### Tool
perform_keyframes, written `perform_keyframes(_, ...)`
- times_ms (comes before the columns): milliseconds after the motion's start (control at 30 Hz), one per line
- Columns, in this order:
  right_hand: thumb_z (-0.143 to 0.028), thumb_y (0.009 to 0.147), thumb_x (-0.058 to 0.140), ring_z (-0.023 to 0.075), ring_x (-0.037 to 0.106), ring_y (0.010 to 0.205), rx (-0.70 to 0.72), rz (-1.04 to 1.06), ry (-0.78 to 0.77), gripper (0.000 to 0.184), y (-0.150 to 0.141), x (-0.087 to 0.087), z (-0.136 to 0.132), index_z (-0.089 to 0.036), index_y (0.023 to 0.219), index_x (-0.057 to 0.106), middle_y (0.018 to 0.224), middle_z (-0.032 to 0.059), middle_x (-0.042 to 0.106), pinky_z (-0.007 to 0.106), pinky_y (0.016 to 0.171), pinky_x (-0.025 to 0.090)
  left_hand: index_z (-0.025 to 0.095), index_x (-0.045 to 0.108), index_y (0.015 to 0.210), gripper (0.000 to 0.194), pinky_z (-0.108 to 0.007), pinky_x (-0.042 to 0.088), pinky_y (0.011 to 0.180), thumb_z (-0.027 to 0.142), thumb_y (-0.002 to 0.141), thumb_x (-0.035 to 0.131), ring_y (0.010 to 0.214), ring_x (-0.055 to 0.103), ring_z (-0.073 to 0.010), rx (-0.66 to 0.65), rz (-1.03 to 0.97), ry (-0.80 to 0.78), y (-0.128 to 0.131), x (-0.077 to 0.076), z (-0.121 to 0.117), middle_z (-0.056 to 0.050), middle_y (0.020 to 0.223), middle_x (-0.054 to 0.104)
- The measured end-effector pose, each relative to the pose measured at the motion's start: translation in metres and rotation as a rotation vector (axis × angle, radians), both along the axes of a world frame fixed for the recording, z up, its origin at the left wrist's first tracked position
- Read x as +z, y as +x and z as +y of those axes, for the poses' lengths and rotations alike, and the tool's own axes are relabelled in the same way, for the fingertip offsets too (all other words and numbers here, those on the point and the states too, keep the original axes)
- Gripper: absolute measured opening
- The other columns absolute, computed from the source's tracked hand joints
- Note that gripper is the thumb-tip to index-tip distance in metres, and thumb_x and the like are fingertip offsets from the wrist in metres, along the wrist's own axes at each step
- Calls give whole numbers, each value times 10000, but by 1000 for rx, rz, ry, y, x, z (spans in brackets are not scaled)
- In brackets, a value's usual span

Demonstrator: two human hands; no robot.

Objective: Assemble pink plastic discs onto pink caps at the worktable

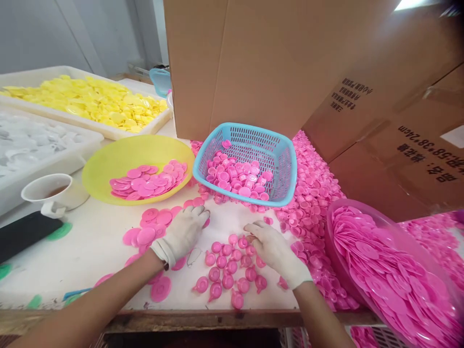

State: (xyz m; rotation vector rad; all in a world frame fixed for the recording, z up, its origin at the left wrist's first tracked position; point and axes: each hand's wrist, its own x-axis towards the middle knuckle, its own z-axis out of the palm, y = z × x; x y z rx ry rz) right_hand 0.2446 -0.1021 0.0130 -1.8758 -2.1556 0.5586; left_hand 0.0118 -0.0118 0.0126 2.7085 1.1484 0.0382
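- The left hand, covered by a pale glove, was placed over the far right end of a patch of flat pink discs; its fingers were stretched forward and slightly bent, and whether a disc was grasped beneath them could not be told.
- The right hand, gloved likewise, was held at the far right edge of a cluster of small spouted pink pots; its fingers were loosely curled and a little parted, though their tips were partly hidden, so a grip on a pot could not be made out.
- The pots were spread on the white table, near its front edge and between the two wrists; the discs were scattered to their left.
- Beyond the hands, a blue basket was partly filled with small round pink pieces.
- To its left, more discs were held in a yellow bowl.
- On the right, a heap of pink pieces was banked against brown cardboard, and a pink bowl was loaded with flat pieces.
- At the far left, trays were filled with yellow pieces and white pieces; a white mug (dark liquid was contained in it) was set nearer.
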Motion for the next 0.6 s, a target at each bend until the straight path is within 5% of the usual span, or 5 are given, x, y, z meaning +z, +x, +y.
perform_keyframes(233, -55, 812, 464, 192, 532, 917, 51, 72, 182, 290, -35, 0, 25, -175, 1031, 612, 954, 76, 590, 311, 814, 425, 120, 596, 941, 281, -359, 408, 743, 22, 782, 385, 826, 546, -233, 30, 57, 51, 7, -5, 12, -121, 939, 603)
perform_keyframes(433, -164, 861, 462, 162, 570, 817, -56, 371, 149, 167, -37, -1, 31, -176, 944, 606, 890, 38, 637, 276, 727, 436, 153, 588, 772, 165, -242, 395, 645, 109, 786, 429, 701, 529, -133, 78, -560, -273, 32, -1, 1, -2, 743, 597)
perform_keyframes(600, -238, 882, 424, 135, 543, 654, -176, 432, 115, 213, -23, -9, 30, -180, 814, 618, 711, 0, 614, 240, 607, 410, 152, 600, 772, 115, -232, 377, 604, 156, 766, 485, 662, 511, -129, 122, -586, -271, 46, -4, -7, 1, 696, 581)
